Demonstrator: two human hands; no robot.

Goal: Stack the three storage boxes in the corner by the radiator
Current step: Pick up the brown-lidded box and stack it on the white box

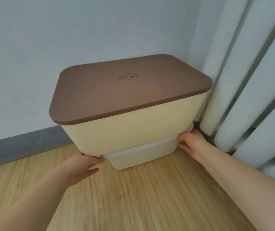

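Head view: left hand point(85, 165) and right hand point(191, 144) gripping yellow box point(133, 130) base.

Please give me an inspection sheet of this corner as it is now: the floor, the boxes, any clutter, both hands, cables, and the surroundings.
Surface: wooden floor, bare where visible.
Job's things: yellow box with brown lid marked "three", sitting on a paler lower box with a white rim. A third box is not seen.
Clutter: nothing seen.
Grippers: left hand at the yellow box's lower left corner; right hand at the lower box's right rim. Grip not clear.
Cables: nothing seen.
Surroundings: white radiator close on the right, pale wall behind, grey skirting board.
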